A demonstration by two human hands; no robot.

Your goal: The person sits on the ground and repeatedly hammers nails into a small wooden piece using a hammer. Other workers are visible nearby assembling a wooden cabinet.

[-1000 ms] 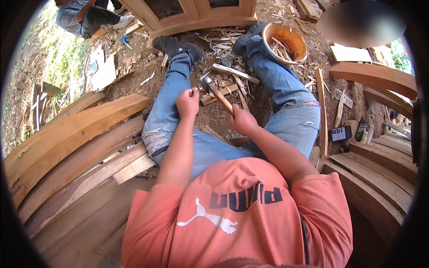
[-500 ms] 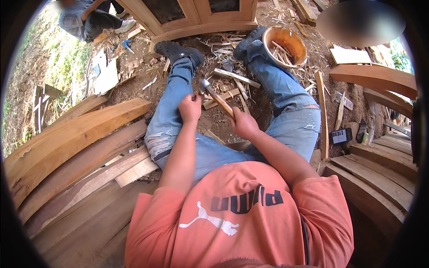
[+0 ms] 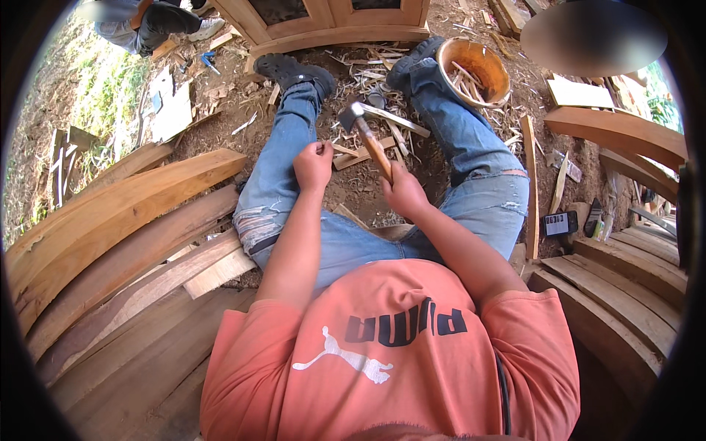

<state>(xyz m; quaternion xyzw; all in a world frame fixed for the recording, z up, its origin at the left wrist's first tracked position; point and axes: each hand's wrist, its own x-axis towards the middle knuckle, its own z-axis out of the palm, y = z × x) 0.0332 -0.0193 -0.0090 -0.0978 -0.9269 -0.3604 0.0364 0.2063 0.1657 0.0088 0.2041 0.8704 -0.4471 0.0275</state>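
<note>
My right hand [image 3: 404, 192] is wrapped round the wooden handle of a hammer [image 3: 376, 151]. Its metal head is raised in front of me, above the ground between my legs, with a bright face and a dark side. To its left, my left hand [image 3: 314, 165] is closed in a pinch over my left shin, the fingertips pressed together. Whatever sits between those fingertips is too small to make out. Hammer head and left hand are apart. Beyond them, a pale wood strip [image 3: 396, 120] lies on the ground among offcuts.
A bucket [image 3: 474, 72] holding wood scraps stands by my right foot. Ahead is a panelled wooden frame [image 3: 338, 40]. Curved timbers [image 3: 132, 195] lie at my left, stacked planks [image 3: 625, 294] at my right. A phone [image 3: 561, 223] rests near the planks. Another person [image 3: 140, 29] sits far left.
The hammer has lifted away from my left hand, its head shifting up and to the right. My left hand stays nearly in place, still pinched.
</note>
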